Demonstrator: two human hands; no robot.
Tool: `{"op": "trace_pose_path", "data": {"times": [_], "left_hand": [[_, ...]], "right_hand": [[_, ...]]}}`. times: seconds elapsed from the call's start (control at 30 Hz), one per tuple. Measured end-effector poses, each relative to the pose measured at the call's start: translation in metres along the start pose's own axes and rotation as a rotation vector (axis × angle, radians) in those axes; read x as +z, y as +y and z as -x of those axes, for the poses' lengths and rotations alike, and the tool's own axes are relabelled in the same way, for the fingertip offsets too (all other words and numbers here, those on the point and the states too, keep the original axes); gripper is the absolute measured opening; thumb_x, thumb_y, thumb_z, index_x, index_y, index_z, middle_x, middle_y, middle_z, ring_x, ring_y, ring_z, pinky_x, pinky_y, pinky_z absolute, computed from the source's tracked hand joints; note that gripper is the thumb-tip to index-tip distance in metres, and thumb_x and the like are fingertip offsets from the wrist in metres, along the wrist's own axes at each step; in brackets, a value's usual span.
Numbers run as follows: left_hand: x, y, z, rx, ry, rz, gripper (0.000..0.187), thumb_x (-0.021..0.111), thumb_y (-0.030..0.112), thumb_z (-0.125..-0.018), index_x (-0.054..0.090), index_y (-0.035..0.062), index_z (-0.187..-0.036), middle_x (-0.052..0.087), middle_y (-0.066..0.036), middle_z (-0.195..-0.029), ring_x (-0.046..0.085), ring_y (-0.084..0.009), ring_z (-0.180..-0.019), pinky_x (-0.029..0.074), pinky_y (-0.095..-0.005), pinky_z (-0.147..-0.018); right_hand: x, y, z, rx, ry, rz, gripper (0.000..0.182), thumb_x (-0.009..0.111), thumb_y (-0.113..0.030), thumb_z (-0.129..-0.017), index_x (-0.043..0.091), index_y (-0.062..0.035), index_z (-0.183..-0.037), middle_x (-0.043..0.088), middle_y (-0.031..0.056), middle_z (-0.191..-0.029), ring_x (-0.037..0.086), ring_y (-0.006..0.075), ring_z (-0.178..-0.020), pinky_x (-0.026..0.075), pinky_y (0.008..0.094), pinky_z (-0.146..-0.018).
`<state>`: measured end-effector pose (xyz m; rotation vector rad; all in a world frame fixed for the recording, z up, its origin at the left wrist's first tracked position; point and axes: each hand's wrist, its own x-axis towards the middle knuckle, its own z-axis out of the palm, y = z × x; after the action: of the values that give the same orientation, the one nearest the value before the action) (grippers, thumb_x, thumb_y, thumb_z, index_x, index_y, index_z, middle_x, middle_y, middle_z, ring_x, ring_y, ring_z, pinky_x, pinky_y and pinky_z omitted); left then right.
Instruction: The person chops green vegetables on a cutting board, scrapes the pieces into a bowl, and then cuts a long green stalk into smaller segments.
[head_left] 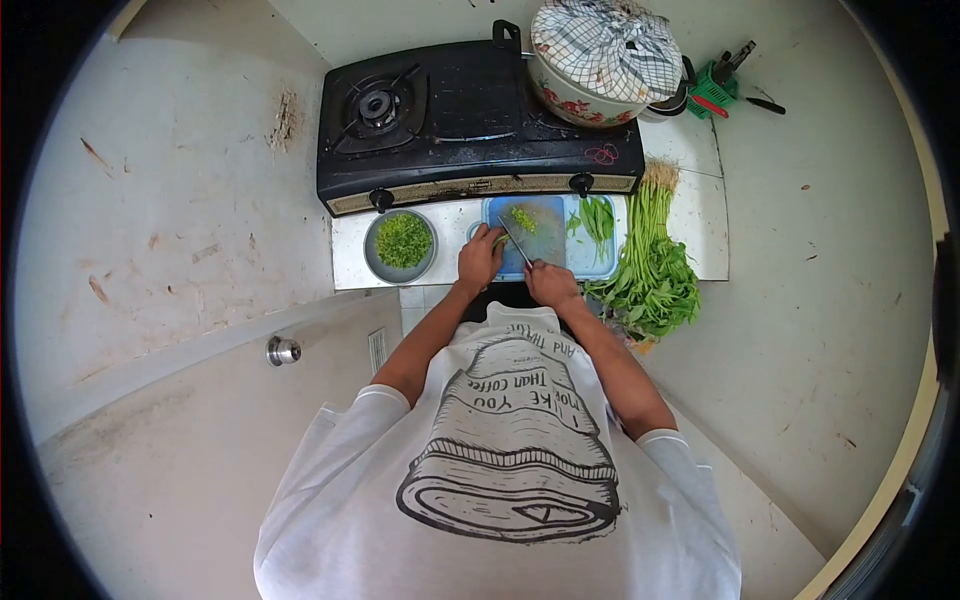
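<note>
On a blue cutting board (546, 250) lie some chopped green bits (522, 219) and, at its right end, a few long green pods or leaves (597, 222). My right hand (551, 284) is closed round the handle of a knife (516, 242), whose blade points up and left across the board. Beside the blade, my left hand (481, 257) is closed on green stalks (501, 240) at the board's left side. Left of the board, a grey bowl (371, 262) holds finely chopped greens (403, 240).
Behind the board stands a black two-burner stove (470, 110) with a cloth-covered pot (585, 103) at its right. A big bunch of leafy greens (655, 270) hangs over the counter's front edge at right. A green basket (712, 92) with utensils is at the back right.
</note>
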<state>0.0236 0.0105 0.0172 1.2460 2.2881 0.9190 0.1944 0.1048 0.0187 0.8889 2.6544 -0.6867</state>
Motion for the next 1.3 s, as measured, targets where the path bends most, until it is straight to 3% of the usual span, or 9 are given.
{"op": "trace_pose_path", "data": {"times": [0.17,0.47,0.57,1.3], "left_hand": [[0.002,-0.003,0.0,0.011,0.015,0.01,0.019,0.065,0.014,-0.092,0.068,0.0114,-0.111,0.06,-0.014,-0.101,0.066,-0.0408,-0.086,0.055,-0.0513,-0.074],[0.003,-0.002,0.001,-0.036,0.012,0.036,0.02,0.066,0.014,-0.091,0.068,0.0115,-0.111,0.06,-0.014,-0.101,0.066,-0.0415,-0.088,0.054,-0.0515,-0.076],[0.003,-0.002,0.002,-0.031,0.024,0.045,0.02,0.066,0.014,-0.091,0.069,0.0118,-0.111,0.06,-0.015,-0.102,0.066,-0.0417,-0.088,0.054,-0.0515,-0.076],[0.005,-0.003,0.001,-0.043,0.052,0.03,0.019,0.068,0.014,-0.089,0.07,0.0149,-0.108,0.058,-0.016,-0.097,0.066,-0.0404,-0.083,0.055,-0.0513,-0.072]], "right_hand": [[0.004,0.013,0.016,-0.054,0.031,0.032,0.039,0.048,-0.033,-0.104,0.064,0.0017,-0.094,0.073,0.0218,-0.078,0.074,0.0394,-0.075,0.059,0.0495,-0.07],[-0.004,-0.007,-0.008,-0.047,0.042,-0.006,0.041,0.046,-0.034,-0.105,0.063,0.0024,-0.097,0.072,0.0248,-0.079,0.073,0.0416,-0.077,0.059,0.0497,-0.073],[-0.008,-0.003,0.01,-0.028,0.041,0.013,0.041,0.049,-0.034,-0.103,0.066,0.002,-0.093,0.073,0.023,-0.08,0.074,0.0385,-0.076,0.059,0.0488,-0.072],[-0.01,-0.003,0.02,-0.01,0.007,-0.012,0.041,0.049,-0.037,-0.103,0.065,0.0005,-0.098,0.071,0.0258,-0.078,0.072,0.044,-0.074,0.058,0.0534,-0.071]]}}
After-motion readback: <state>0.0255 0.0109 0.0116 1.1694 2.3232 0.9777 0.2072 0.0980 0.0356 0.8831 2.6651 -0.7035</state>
